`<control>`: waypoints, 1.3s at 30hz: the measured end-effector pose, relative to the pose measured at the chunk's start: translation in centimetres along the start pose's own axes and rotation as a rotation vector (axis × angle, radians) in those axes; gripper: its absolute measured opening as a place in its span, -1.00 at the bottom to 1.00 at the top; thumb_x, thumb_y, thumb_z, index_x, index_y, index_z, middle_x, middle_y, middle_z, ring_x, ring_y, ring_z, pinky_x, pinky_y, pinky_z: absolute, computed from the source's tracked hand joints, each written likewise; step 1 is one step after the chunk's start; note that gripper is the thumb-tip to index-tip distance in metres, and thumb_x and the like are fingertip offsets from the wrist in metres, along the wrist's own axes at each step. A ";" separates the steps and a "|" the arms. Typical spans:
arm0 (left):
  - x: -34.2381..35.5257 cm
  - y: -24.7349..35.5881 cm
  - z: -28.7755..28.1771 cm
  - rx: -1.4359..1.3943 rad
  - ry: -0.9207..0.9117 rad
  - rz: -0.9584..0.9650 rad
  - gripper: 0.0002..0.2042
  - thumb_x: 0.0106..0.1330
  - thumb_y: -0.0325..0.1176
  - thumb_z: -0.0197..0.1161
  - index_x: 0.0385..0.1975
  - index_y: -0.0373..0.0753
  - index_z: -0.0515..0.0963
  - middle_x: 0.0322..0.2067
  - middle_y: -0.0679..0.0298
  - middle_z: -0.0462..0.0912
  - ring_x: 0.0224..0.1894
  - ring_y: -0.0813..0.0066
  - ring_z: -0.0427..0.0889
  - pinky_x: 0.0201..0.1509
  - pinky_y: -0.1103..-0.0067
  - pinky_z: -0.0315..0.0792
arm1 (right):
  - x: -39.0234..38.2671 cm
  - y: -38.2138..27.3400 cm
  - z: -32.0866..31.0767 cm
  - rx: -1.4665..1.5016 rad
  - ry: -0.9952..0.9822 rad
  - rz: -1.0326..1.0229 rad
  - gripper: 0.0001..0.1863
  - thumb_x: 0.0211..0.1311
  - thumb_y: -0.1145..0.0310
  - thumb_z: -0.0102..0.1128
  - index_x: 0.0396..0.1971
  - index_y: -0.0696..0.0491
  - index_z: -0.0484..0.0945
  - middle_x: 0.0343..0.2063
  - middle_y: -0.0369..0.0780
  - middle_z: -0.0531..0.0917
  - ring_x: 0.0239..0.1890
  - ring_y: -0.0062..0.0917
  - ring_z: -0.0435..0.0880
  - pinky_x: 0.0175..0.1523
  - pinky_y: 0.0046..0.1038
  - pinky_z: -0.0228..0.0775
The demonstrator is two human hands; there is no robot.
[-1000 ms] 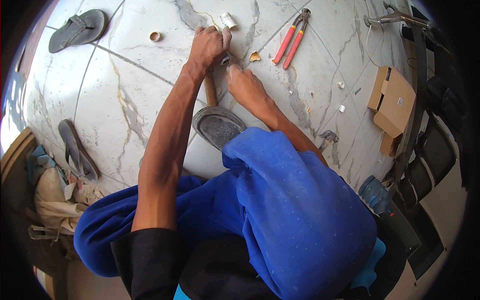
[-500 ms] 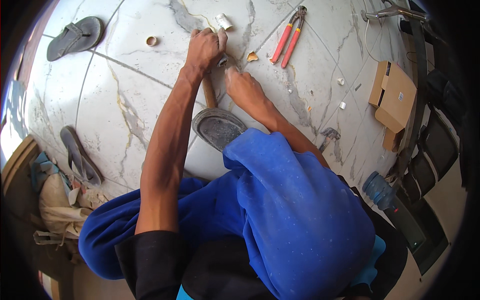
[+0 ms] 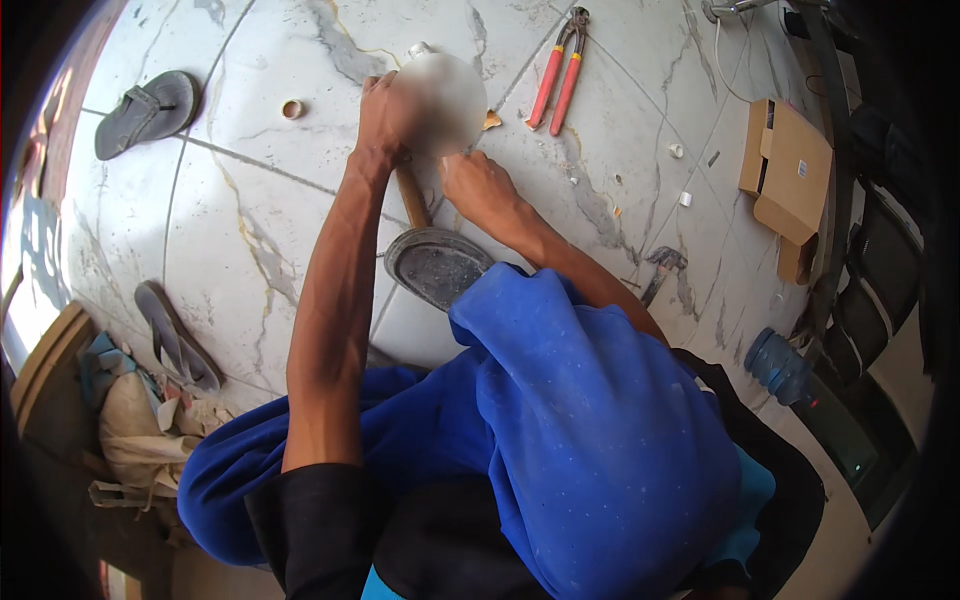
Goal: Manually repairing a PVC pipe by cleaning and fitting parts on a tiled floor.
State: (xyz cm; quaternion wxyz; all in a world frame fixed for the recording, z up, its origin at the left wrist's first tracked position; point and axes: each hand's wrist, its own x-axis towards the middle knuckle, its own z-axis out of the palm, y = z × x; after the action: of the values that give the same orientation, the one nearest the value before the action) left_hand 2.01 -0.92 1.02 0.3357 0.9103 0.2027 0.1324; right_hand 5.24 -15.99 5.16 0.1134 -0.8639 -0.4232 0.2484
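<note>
My left hand (image 3: pixel 385 120) is closed over the top of a wooden handle (image 3: pixel 413 195); whatever is in its fingers is hidden by a round blurred patch. Just below and right of it, my right hand (image 3: pixel 478 185) has curled fingers reaching into that patch, its grip hidden. The handle runs down to a dusty grey oval, shoe-like thing (image 3: pixel 435 268) beside my blue trouser leg (image 3: pixel 600 420). A small white cylinder (image 3: pixel 418 48) lies beyond my left hand, and an orange fragment (image 3: pixel 491 120) lies right of the patch.
Red-handled nippers (image 3: pixel 555 80), a hammer head (image 3: pixel 666 258), small pieces and a ring (image 3: pixel 292 109) lie on the marble-look tiles (image 3: pixel 250 200). Two flip-flops (image 3: pixel 140 115) are at left, above piled sacks (image 3: pixel 135 440). A cardboard box (image 3: pixel 790 170), black chairs and a water bottle (image 3: pixel 775 365) line the right.
The view has turned slightly, shifting the surroundings in the picture. My hands stay close together over the handle, shifted slightly left in the picture. A blurred patch now covers part of them.
</note>
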 end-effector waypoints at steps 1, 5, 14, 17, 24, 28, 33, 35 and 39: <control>-0.2 0.0 0.3 -0.001 -0.008 0.010 -0.53 0.31 -0.24 -0.27 -0.80 -0.25 0.42 -0.72 0.15 0.46 -0.44 0.24 0.41 -0.19 0.42 0.21 | -0.5 0.2 -0.2 -0.027 -0.025 -0.012 -0.76 0.21 0.32 -0.16 -0.46 0.21 0.34 -0.62 0.08 0.54 -0.53 -0.06 0.57 -0.44 -0.18 0.44; 0.3 0.4 0.4 0.064 0.050 0.010 -0.55 0.28 -0.26 -0.22 -0.81 -0.27 0.45 -0.68 0.11 0.51 -0.44 0.23 0.45 -0.20 0.39 0.23 | -4.9 1.8 -2.0 -0.006 -0.117 0.096 -0.75 0.24 0.30 -0.20 -0.45 0.19 0.33 -0.62 0.07 0.53 -0.51 -0.02 0.55 -0.41 -0.16 0.42; 0.1 -1.2 1.5 -0.337 0.078 -0.285 -0.52 0.34 -0.18 -0.27 -0.66 -0.45 0.38 -0.70 -0.01 0.40 -0.62 0.14 0.32 -0.45 0.33 0.19 | -8.9 3.5 -4.4 0.230 -0.013 0.213 -0.75 0.26 0.28 -0.21 -0.42 0.19 0.30 -0.72 -0.02 0.51 -0.56 -0.07 0.53 -0.46 -0.15 0.36; 0.5 -0.2 1.9 -0.365 0.007 -0.314 -0.47 0.35 -0.13 -0.29 -0.67 -0.48 0.36 -0.76 0.00 0.35 -0.68 0.24 0.24 -0.51 0.35 0.16 | -8.5 4.4 -3.4 0.276 0.149 0.073 -0.81 0.23 0.33 -0.17 -0.39 0.17 0.29 -0.72 -0.02 0.48 -0.58 -0.02 0.49 -0.47 -0.14 0.31; 0.9 1.3 1.9 -0.184 -0.063 -0.208 -0.43 0.34 -0.05 -0.27 -0.71 -0.46 0.35 -0.80 0.04 0.30 -0.70 0.31 0.19 -0.56 0.36 0.13 | -6.2 2.8 -2.6 0.060 0.075 0.039 -0.77 0.08 0.40 -0.08 -0.23 0.11 0.32 -0.54 -0.06 0.56 -0.49 -0.20 0.60 -0.40 -0.24 0.42; 0.8 1.2 2.1 -0.092 -0.079 -0.184 -0.48 0.32 -0.12 -0.28 -0.73 -0.40 0.39 -0.78 0.04 0.36 -0.68 0.21 0.29 -0.53 0.32 0.18 | -5.2 2.5 -3.0 0.036 -0.016 0.025 -0.69 0.07 0.41 -0.08 -0.14 0.12 0.31 -0.51 -0.06 0.57 -0.45 -0.24 0.61 -0.37 -0.28 0.43; 0.4 1.4 1.3 -0.003 0.000 -0.130 -0.45 0.33 -0.11 -0.32 -0.78 -0.37 0.38 -0.82 0.07 0.38 -0.75 0.18 0.30 -0.55 0.34 0.20 | -4.7 1.8 -2.1 -0.098 0.090 -0.023 -0.74 0.04 0.46 -0.07 -0.22 0.18 0.32 -0.62 -0.10 0.56 -0.52 -0.31 0.61 -0.45 -0.33 0.45; 0.4 0.8 1.6 0.036 0.013 -0.154 -0.45 0.33 -0.12 -0.32 -0.77 -0.36 0.40 -0.79 0.05 0.42 -0.72 0.11 0.36 -0.53 0.31 0.23 | -4.6 1.7 -2.0 -0.161 0.168 -0.069 -0.77 0.01 0.49 -0.06 -0.27 0.19 0.32 -0.71 -0.13 0.54 -0.60 -0.34 0.61 -0.51 -0.35 0.45; 0.1 0.6 1.5 0.051 0.031 -0.149 -0.45 0.33 -0.11 -0.34 -0.73 -0.36 0.45 -0.75 0.03 0.46 -0.66 0.09 0.44 -0.49 0.33 0.29 | -4.1 1.6 -2.0 -0.130 0.039 -0.049 -0.77 0.01 0.48 -0.07 -0.29 0.25 0.34 -0.71 -0.14 0.55 -0.61 -0.35 0.62 -0.57 -0.41 0.44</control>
State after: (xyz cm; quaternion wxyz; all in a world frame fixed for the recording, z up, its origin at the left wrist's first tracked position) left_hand 2.86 -2.11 0.27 0.3182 0.8988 0.2785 0.1159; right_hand 5.22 -20.17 7.58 0.0713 -0.8636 -0.4570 0.2005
